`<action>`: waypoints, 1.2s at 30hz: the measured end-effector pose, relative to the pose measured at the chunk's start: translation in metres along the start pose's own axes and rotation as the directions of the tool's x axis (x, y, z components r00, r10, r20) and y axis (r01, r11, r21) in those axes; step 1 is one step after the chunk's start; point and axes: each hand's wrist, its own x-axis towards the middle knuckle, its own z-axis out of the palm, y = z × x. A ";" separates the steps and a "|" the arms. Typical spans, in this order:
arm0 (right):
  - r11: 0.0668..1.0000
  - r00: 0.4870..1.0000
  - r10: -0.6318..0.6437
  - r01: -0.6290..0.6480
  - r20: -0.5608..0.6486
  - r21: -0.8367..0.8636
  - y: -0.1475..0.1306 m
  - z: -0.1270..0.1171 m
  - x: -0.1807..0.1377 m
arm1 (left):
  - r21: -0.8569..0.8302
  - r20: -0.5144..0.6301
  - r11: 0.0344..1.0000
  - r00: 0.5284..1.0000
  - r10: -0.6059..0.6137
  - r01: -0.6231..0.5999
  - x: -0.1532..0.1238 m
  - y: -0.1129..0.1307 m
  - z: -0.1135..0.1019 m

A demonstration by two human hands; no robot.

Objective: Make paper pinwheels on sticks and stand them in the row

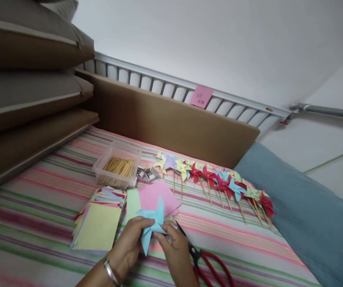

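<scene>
My left hand (pixel 128 244) & right hand (pixel 176 248) pinch the blue pinwheel (pixel 154 221); best squeeze its mid tight, I think.

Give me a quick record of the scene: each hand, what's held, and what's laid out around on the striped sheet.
left hand: pinches the blue pinwheel from its left side
right hand: pinches the same pinwheel near its middle
paper stack: coloured squares, left of the hands, yellow on top
pink sheet: flat, just behind the pinwheel
tub: clear, holds wooden sticks, behind the stack
finished pinwheels: row on sticks, toward the right
scissors: red handles, right of the right hand
surface: striped sheet
</scene>
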 end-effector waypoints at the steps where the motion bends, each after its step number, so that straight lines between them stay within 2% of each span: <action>1: 1.000 1.000 0.012 -0.012 0.009 -0.004 0.001 0.002 0.002 | -0.003 0.005 1.000 1.000 -0.006 0.006 0.002 0.002 -0.002; 11: 0.988 0.980 0.155 -0.154 -0.125 0.017 -0.002 0.028 0.020 | -0.086 -0.017 0.995 0.999 -0.050 0.049 0.015 0.007 -0.008; 14: 0.977 0.971 0.208 -0.200 -0.119 0.071 -0.002 0.031 0.019 | -0.075 -0.033 0.997 0.999 -0.035 0.032 0.017 0.010 -0.011; 16: 0.974 0.970 0.212 -0.200 -0.116 0.110 -0.003 0.024 0.018 | -0.057 -0.043 0.998 0.999 -0.012 0.010 0.018 0.013 -0.013; 18: 0.978 0.964 0.189 -0.167 -0.188 0.129 -0.005 0.010 0.022 | -0.022 -0.052 1.000 0.998 0.021 -0.022 0.019 0.017 -0.015; 20: 0.985 0.948 0.161 -0.136 -0.274 0.109 -0.010 -0.007 0.035 | 0.037 -0.063 0.999 0.997 0.043 -0.041 0.019 0.020 -0.016; 21: 0.989 0.952 0.146 -0.132 -0.269 0.069 -0.014 -0.014 0.046 | 0.071 -0.069 0.997 0.997 0.045 -0.040 0.019 0.020 -0.015; 23: 0.990 0.980 0.049 -0.074 -0.195 -0.124 -0.024 -0.021 0.075 | 0.154 -0.069 0.988 0.997 0.032 -0.021 0.020 0.018 -0.014; 24: 0.960 0.994 -0.029 -0.002 -0.104 -0.279 -0.028 -0.020 0.092 | 0.206 -0.061 0.978 0.998 0.032 -0.018 0.021 0.015 -0.014; 27: 0.909 0.997 -0.068 0.070 0.018 -0.411 -0.033 -0.003 0.146 | 0.352 -0.020 0.934 0.997 0.073 -0.061 0.027 0.006 -0.014; 31: 0.849 0.988 -0.021 0.097 0.150 -0.519 -0.024 0.032 0.201 | 0.485 0.007 0.863 0.988 0.157 -0.141 0.037 0.003 -0.018; 36: 0.777 0.972 0.102 0.055 0.212 -0.628 -0.016 0.061 0.231 | 0.611 0.029 0.775 0.983 0.182 -0.162 0.039 0.018 -0.031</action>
